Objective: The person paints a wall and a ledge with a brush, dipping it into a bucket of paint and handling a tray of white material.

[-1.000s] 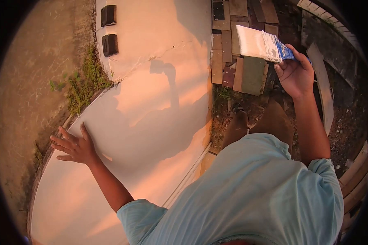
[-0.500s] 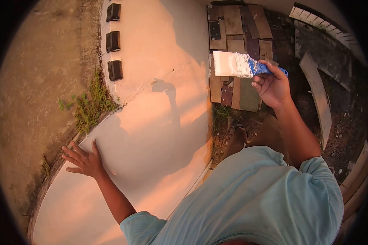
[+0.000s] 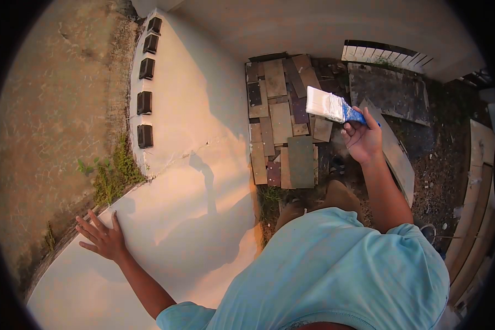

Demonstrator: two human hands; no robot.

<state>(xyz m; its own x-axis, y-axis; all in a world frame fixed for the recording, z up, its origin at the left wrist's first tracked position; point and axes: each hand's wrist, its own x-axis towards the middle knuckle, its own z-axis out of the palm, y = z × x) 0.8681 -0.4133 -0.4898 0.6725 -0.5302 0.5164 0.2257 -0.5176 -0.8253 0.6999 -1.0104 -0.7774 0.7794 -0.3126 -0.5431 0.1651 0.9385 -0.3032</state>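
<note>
Paintbrush point(image 3: 335, 107), held up in the air beside the pale wall and apart from it, with its broad white bristles point(image 3: 318, 102) pointing left and its blue handle point(image 3: 355, 115) slanting down to the right. White paint is smeared over the band and part of the handle; any lettering there is too small and too daubed to read. The right hand point(image 3: 364, 137) grasps the handle, thumb and fingers closed about it, palm turned up. The left hand point(image 3: 103, 236) grips nothing: it lies at the outer edge of the wall point(image 3: 165, 203) with its fingers spread, and how firmly it presses cannot be told. A shadow point(image 3: 207, 179) of the raised arm and brush falls on the wall, just below a thin crack. Along the same edge stand five dark blocks point(image 3: 144, 103), with green weeds point(image 3: 115, 179) nearer the left hand. Beyond the brush, flat boards point(image 3: 280, 124) lie overlapping on the ground, a greenish one point(image 3: 301, 162) among them. A long board point(image 3: 397, 157) lies behind the right forearm, and planks point(image 3: 470, 203) lie farther right.
</note>
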